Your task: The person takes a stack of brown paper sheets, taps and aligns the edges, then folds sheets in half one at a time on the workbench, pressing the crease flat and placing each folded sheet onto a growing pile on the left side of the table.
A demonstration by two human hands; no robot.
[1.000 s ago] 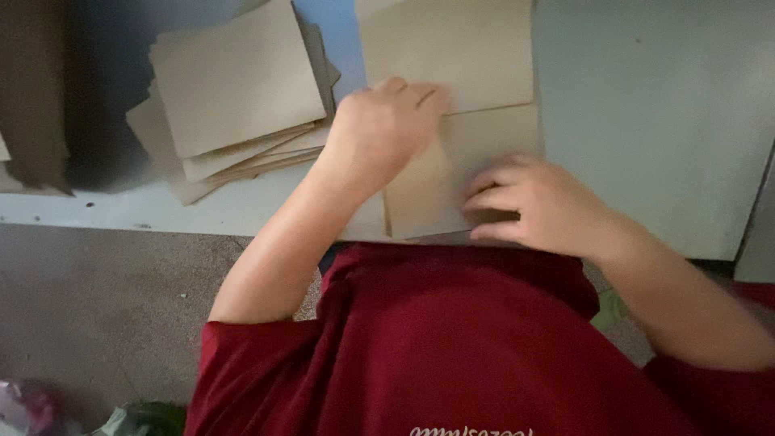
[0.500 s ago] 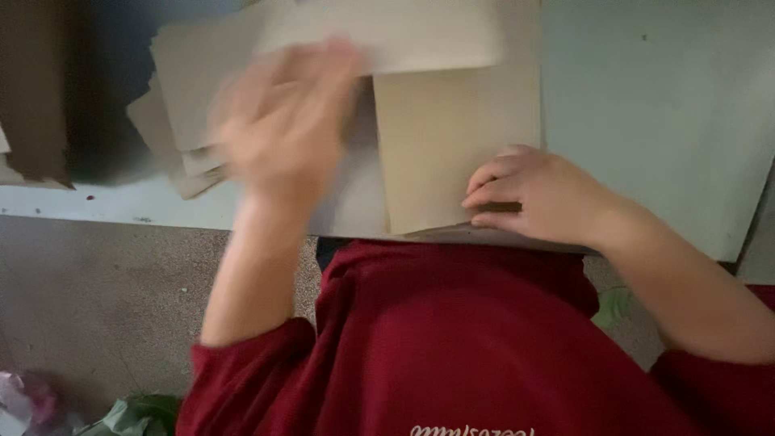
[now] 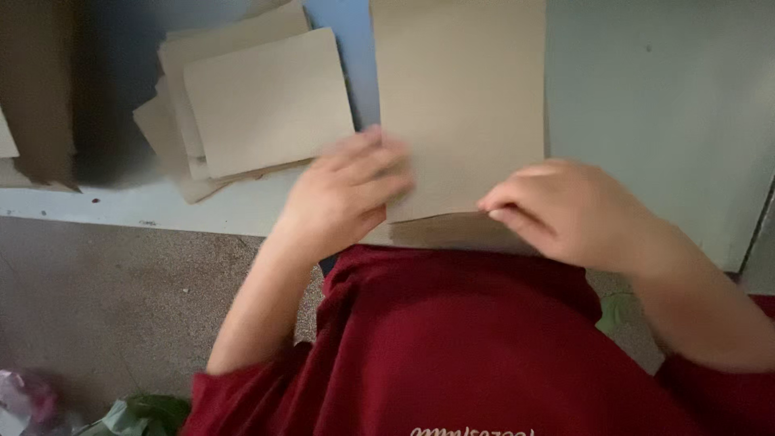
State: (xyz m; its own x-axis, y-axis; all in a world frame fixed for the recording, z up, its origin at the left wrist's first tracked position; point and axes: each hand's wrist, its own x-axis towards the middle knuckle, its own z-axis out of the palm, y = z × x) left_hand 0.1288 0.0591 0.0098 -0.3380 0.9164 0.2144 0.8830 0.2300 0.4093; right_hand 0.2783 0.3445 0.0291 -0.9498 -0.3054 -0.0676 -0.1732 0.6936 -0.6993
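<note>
A: In the head view, what do the two hands do?

B: The left hand (image 3: pixel 347 194) lies with its fingers stretched and a little spread, on the left lower edge of a tall brown cardboard sheet (image 3: pixel 460 97). It is blurred, so I cannot tell if it grips the sheet or only presses on it. The right hand (image 3: pixel 565 210) is at the lower right corner of the same sheet, with the fingers curled together and the fingertips on the cardboard edge. It seems to pinch this edge, but the thumb is hidden, so I am not sure.

A: Where is the sheet exactly?

B: It lies flat on the pale tabletop (image 3: pixel 646 105), just in front of the person's chest, and it reaches up to the top border of the picture. Under its lower edge a second brown layer shows; I cannot tell if it is another sheet or a folded part.

A: And what is around it?

B: To the left, near but apart from the sheet, is a loose stack of cardboard pieces (image 3: pixel 250 105), fanned and not aligned. Between them, a blue strip (image 3: pixel 351 56) of surface is visible. The person wears a dark red shirt (image 3: pixel 468 347). Below the tabletop edge there is a grey-brown floor (image 3: pixel 105 307).
</note>
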